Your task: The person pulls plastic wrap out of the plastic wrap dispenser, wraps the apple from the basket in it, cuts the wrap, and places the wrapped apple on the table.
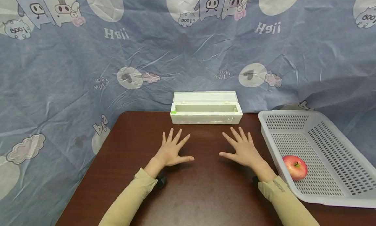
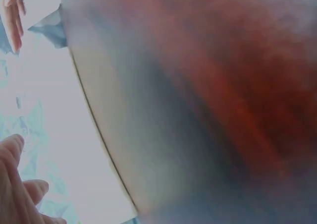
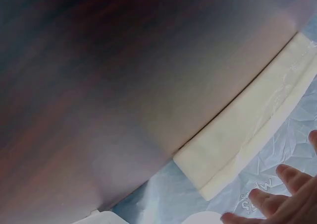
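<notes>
Both hands are held over the dark brown table with fingers spread and nothing in them. My left hand (image 1: 171, 151) is left of the middle, its thumb pointing toward the other hand. Across from it, my right hand (image 1: 243, 150) has its thumb pointing left. Just beyond the fingertips, a long white box (image 1: 206, 118) stands at the table's back edge, its lid (image 1: 205, 97) raised at the rear and a bit of green at its left end. In the right wrist view the box's front (image 3: 242, 130) lies past the fingers (image 3: 292, 177).
A light grey perforated plastic basket (image 1: 265, 128) stands on the right side of the table (image 1: 211, 193). Inside, by its left wall, lies a red apple (image 1: 295, 167). A blue-grey printed cloth (image 1: 164, 56) hangs behind the table and down its left side.
</notes>
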Demonstrator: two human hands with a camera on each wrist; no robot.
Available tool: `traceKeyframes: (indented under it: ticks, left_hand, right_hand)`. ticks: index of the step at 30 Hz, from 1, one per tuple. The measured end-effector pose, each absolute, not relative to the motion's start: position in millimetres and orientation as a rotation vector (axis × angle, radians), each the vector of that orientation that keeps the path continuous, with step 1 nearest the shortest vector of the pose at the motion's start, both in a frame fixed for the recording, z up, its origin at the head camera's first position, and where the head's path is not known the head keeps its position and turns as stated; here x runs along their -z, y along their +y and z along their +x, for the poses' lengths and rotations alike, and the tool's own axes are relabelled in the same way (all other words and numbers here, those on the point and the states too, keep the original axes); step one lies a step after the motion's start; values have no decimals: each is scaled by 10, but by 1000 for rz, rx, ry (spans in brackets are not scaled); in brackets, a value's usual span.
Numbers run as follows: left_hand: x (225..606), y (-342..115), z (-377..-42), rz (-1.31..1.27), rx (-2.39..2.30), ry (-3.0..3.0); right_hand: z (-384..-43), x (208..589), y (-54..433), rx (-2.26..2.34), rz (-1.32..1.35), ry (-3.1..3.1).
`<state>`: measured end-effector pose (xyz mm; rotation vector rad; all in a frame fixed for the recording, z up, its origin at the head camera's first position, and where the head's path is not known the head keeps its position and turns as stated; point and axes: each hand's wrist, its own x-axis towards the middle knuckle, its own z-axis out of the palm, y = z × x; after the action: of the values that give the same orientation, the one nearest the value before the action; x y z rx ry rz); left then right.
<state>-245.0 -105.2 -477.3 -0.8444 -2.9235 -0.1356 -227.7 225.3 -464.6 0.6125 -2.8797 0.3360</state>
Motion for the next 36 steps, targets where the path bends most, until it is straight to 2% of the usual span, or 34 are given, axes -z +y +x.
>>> traceKeyframes:
  ticks: [19, 36]
  left_hand:
    - [4687, -1023, -2924, -799, 846, -2793]
    - [4751, -1086, -3206, -336, 1577, -2672]
  right_hand:
    - [-2655, 4575, 2229, -511, 475, -2753]
    - [-2881, 4586, 2286, -1006, 217, -2762]
